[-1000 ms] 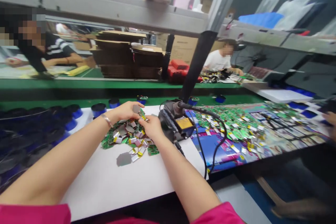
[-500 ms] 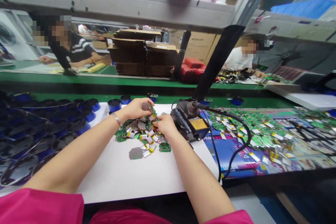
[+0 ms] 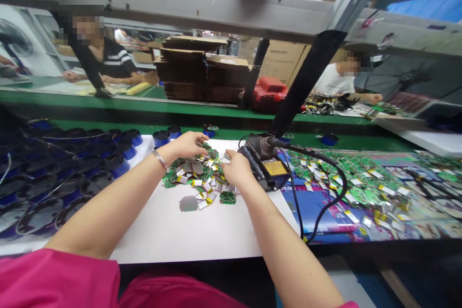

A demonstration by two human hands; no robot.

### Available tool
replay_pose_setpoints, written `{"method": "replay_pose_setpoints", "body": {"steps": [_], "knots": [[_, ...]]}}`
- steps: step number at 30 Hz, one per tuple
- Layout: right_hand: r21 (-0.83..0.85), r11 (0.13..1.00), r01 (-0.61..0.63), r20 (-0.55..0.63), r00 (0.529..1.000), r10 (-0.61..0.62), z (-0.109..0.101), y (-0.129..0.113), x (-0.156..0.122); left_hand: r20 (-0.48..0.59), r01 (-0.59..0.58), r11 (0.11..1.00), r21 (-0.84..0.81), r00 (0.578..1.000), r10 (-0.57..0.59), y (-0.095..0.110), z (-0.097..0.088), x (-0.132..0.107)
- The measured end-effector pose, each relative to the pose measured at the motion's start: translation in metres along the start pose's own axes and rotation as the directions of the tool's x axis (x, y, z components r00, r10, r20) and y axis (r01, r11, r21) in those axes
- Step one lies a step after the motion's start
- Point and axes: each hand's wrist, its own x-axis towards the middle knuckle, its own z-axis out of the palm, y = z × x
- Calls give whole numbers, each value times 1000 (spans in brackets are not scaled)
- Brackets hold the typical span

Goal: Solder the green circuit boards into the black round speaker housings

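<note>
A heap of small green circuit boards and silver-and-yellow battery cells [image 3: 197, 180] lies on a white board [image 3: 187, 236]. My left hand [image 3: 187, 144] reaches over the far side of the heap, its fingers curled together above the parts. My right hand [image 3: 234, 167] rests on the heap's right edge, fingers bent down and pinched among the parts. What either hand holds is hidden by the fingers. A grey disc [image 3: 187, 203] and a round green board [image 3: 227, 197] lie loose at the near edge of the heap.
A soldering station [image 3: 269, 168] with a black cable stands right of my right hand. Several dark blue round shells [image 3: 68, 163] crowd the left. More boards and cells [image 3: 346, 187] cover the right. Two people work beyond the green belt [image 3: 144, 106], by stacked cardboard [image 3: 202, 74].
My left hand held a grey disc above the heap; it has dropped closer to the parts and the disc no longer shows. My right hand stays at the heap's right edge.
</note>
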Motion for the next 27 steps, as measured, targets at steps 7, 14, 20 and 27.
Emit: {"method": "replay_pose_setpoints", "body": {"steps": [7,14,20,27], "knots": [[-171,977,125,245,966,-80,12,5,-51,53,144,953,265,985,-164,-9,16,-51],[-214,964,158,281,955,-94,23,12,-37,44,87,935,343,993,-109,-18,38,-50],[-199,963,182,184,972,-146,18,3,-27,-64,99,938,331,995,-83,-18,41,-29],[122,821,557,109,815,-569,-79,0,-137,-246,87,951,298,969,-12,-22,50,-32]]}}
